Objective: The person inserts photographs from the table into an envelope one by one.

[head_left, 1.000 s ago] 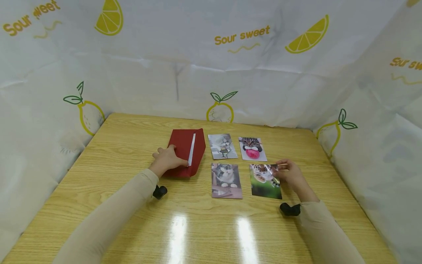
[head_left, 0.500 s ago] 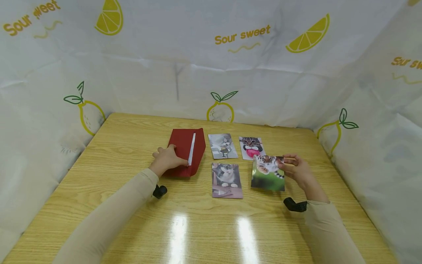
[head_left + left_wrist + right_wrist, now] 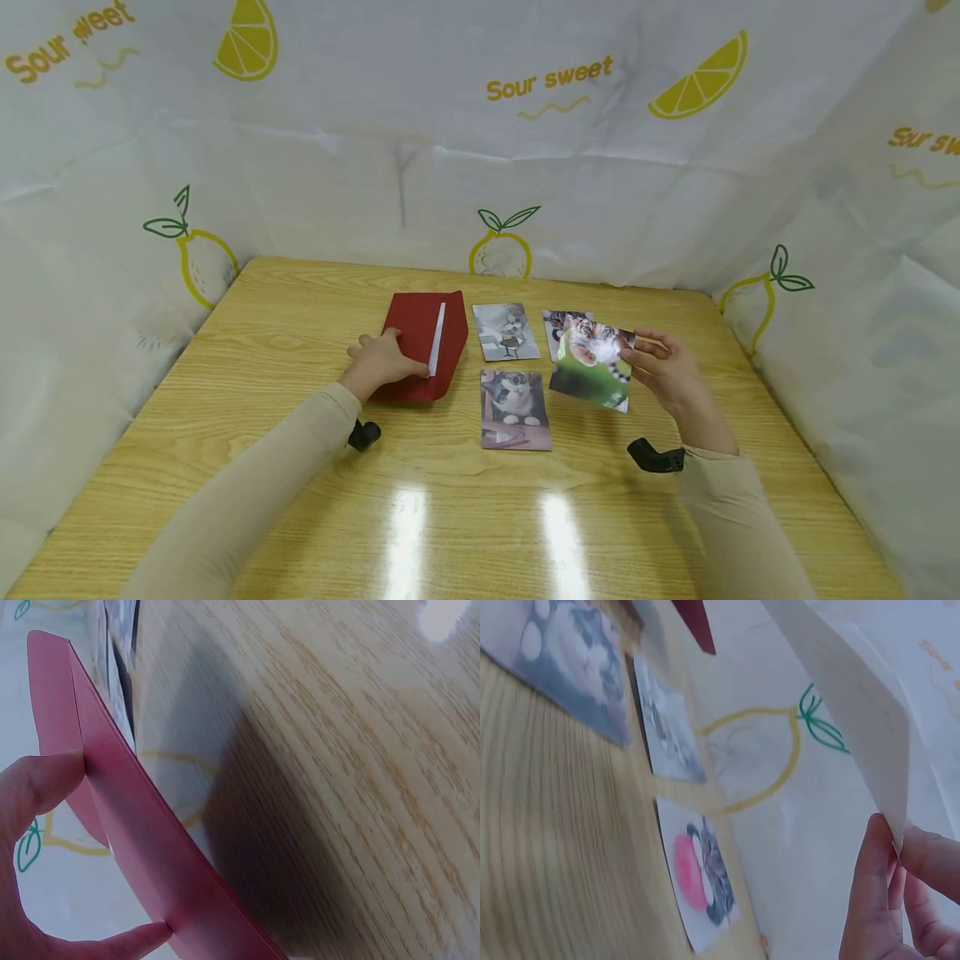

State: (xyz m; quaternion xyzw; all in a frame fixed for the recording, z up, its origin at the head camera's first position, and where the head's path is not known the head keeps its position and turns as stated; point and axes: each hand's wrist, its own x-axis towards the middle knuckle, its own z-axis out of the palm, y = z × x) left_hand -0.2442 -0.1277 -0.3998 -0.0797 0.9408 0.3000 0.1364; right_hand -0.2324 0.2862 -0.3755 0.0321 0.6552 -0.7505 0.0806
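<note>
My right hand (image 3: 663, 367) pinches a tiger-cub photo (image 3: 592, 367) by its right edge, thumb against fingers. The photo is tilted, raised above the table and covers part of a cat photo (image 3: 555, 327) with a pink ball; its white back (image 3: 855, 697) shows in the right wrist view. My left hand (image 3: 381, 360) grips a red envelope (image 3: 412, 312) from above, thumb at its mouth and a fingertip (image 3: 154, 934) farther along. The envelope's flap is folded out to the right. Something white (image 3: 436, 337) shows in its mouth.
A grey kitten photo (image 3: 506, 332) lies right of the envelope, and a cat photo (image 3: 516, 410) with white paws lies nearer me. The wooden table (image 3: 480, 517) meets a white lemon-print sheet (image 3: 360, 200) behind and at both sides.
My right hand has lifted the tiger-cub photo off the table and carried it up and to the left, over the pink-ball photo. The left hand and envelope have stayed put.
</note>
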